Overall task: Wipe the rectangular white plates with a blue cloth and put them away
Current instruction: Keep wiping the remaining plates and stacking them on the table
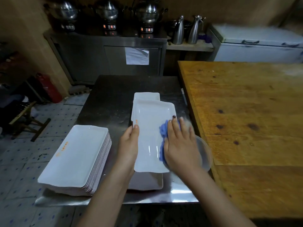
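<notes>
A rectangular white plate [150, 126] is held above the steel table, long side pointing away from me. My left hand [129, 141] grips its left rim, thumb on top beside an orange mark. My right hand [180, 141] presses a blue cloth [164, 131] flat against the plate's right half; the fingers look blurred. Under the held plate lies another pile of white plates [146, 96], its far end and near end showing. A tall stack of several white plates [77, 154] stands at the table's front left.
The steel table [105, 99] is narrow, and a wide wooden table [246, 112] butts against its right side. A clear plastic tub [205, 153] sits under my right wrist. Behind are a steel cabinet [106, 51] with pots and two metal jugs [186, 30].
</notes>
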Motion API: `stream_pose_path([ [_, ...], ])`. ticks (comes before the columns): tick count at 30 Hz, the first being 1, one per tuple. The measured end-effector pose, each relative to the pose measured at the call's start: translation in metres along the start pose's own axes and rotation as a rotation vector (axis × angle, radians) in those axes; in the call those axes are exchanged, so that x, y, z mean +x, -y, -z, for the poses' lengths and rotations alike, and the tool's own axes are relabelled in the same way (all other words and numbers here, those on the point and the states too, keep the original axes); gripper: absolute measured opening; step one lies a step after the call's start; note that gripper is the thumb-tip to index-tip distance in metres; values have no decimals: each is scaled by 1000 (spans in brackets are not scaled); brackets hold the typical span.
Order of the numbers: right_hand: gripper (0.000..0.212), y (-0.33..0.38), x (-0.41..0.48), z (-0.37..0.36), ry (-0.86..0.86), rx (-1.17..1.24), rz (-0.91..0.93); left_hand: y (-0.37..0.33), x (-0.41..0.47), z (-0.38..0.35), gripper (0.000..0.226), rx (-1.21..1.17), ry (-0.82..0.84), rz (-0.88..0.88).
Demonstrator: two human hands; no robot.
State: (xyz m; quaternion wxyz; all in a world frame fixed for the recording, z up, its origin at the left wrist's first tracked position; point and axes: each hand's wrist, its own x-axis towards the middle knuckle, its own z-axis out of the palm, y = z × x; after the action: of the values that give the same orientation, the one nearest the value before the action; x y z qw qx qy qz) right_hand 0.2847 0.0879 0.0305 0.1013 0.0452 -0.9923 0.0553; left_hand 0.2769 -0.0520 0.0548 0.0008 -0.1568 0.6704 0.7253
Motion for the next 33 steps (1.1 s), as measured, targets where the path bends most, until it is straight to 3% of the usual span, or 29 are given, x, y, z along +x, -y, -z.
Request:
stream_pose_path([
  [8,58,13,56,1,55,111,-155,9,-6,-15,26,-42,21,49],
  [13,62,49,22,8,118,316,179,-5,4,-9,27,-160,-43,62],
  [16,61,47,-1,11,165,307,286,-7,6,-2,31,-210,-6,64],
  [21,59,9,17,18,74,-10,100,-4,5,4,22,-141,-5,31],
  [24,56,8,36,17,21,19,-24,-3,7,8,23,-80,14,27],
  [29,59,30,-6,-5,143,175,94,-3,12,22,26,-37,-1,48],
  [33,56,24,9,-11,137,128,55,6,4,17,26,-74,13,68],
])
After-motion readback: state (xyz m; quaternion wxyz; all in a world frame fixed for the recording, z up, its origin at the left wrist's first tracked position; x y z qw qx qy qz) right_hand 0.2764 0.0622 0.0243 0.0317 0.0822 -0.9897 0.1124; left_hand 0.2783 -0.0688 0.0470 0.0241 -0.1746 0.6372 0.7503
